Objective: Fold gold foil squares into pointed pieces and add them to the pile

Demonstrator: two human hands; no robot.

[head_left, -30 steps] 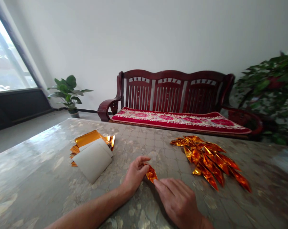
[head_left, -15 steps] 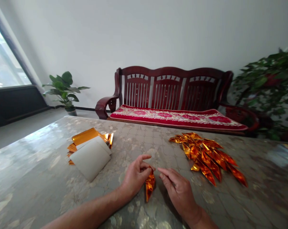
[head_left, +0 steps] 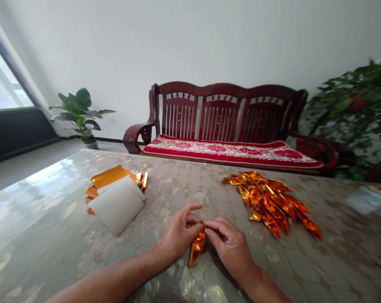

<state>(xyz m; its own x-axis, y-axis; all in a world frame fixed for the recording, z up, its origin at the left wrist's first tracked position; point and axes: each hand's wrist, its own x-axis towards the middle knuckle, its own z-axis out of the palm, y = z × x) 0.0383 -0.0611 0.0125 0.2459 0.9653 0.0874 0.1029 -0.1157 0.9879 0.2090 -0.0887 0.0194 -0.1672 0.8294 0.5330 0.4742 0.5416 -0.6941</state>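
Head view, looking down at both hands. My left grip (head_left: pixel 180 231) and right grip (head_left: pixel 230 248) are both closed, thumbs and fingertips pinching from either side the upper end of a folded gold foil piece (head_left: pixel 197 247). The piece sits between them, just above the near part of the surface (head_left: pixel 165 185). Its narrow tip points down toward me; whether the tip touches the surface I cannot tell.

Risks: the foil looks thin and slick, so too light a pinch could let it slip, and too hard a pinch could crease or tear it.

Appearance: a slender, pointed wedge, orange-gold and mirror-bright.

To the right lies a loose pile of similar foil wedges (head_left: pixel 272 206). To the left, a stack of gold foil sheets (head_left: pixel 111 179) lies partly under a white paper sheet (head_left: pixel 116 208). Beyond the surface stand a dark red wooden bench (head_left: pixel 222 109) with a red floral cushion (head_left: pixel 231 151), a potted plant (head_left: pixel 78 111) and a leafy bush (head_left: pixel 351 113).
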